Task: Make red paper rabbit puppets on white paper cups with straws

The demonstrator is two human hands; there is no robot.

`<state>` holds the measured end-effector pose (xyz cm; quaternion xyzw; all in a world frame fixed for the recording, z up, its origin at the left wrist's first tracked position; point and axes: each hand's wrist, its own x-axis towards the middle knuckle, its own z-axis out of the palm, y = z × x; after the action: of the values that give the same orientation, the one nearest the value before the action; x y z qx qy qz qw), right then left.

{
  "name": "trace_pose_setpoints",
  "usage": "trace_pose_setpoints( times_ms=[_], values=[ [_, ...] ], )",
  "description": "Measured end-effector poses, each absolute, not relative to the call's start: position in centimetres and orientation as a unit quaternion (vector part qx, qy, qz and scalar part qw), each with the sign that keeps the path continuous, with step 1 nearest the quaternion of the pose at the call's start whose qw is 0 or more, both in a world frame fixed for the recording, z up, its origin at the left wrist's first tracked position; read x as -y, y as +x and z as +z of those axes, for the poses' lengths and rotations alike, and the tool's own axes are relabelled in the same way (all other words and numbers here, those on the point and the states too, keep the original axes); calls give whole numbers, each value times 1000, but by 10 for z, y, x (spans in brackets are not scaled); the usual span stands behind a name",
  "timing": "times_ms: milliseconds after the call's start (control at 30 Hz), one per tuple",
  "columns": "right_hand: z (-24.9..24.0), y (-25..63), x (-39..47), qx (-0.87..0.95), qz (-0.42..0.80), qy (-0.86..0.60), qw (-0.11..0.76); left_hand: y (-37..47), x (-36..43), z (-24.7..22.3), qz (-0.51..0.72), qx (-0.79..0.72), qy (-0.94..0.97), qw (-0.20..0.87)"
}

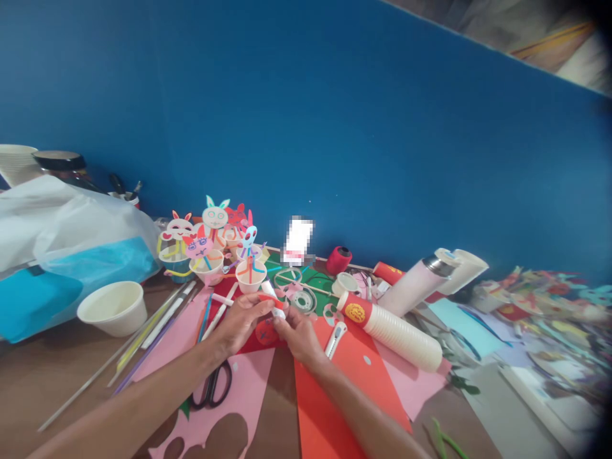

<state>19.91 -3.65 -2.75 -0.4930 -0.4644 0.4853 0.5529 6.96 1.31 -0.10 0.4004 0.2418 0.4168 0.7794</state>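
Note:
In the head view my two hands meet over the middle of the table. My left hand (241, 324) is closed, pinching a small red paper piece (270, 299). My right hand (300, 336) has its fingers closed on a small white object (278, 313) that touches the red piece; its kind is unclear. Just below the fingertips shows a red paper disc (266, 333) with dark marks. Behind the hands stand paper cups (251, 274) bearing paper animal faces (215, 217) and pipe-cleaner arms.
Black-handled scissors (213, 387) lie on pink paper (243, 408). A white utility knife (335, 340) rests on red paper (329, 408). Stacked paper cups (406, 338) and a thermos (415, 287) lean at right. A white bowl (113, 309) and pipe cleaners (143, 341) are at left.

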Motion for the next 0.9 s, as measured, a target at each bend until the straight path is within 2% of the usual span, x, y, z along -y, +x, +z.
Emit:
trace_pose_setpoints(
  times_ms=[100, 267, 333, 500, 567, 767, 900],
  values=[
    [-24, 198, 39, 471, 481, -485, 559, 69, -13, -2, 410, -236, 405, 783],
    [-21, 199, 42, 428, 605, -448, 500, 68, -11, -3, 371, -200, 425, 801],
    [-24, 200, 41, 437, 597, -444, 506, 68, -12, -3, 367, -199, 427, 802],
    [-32, 199, 36, 482, 471, -491, 552, 68, -13, 0, 397, -241, 410, 785],
    [-33, 199, 36, 488, 456, -494, 557, 68, -13, 0, 398, -241, 411, 784],
    [-32, 200, 40, 447, 598, -443, 497, 68, -13, -4, 366, -209, 423, 802],
    [-35, 201, 37, 466, 568, -455, 504, 68, -13, -4, 384, -217, 418, 794]
  ],
)
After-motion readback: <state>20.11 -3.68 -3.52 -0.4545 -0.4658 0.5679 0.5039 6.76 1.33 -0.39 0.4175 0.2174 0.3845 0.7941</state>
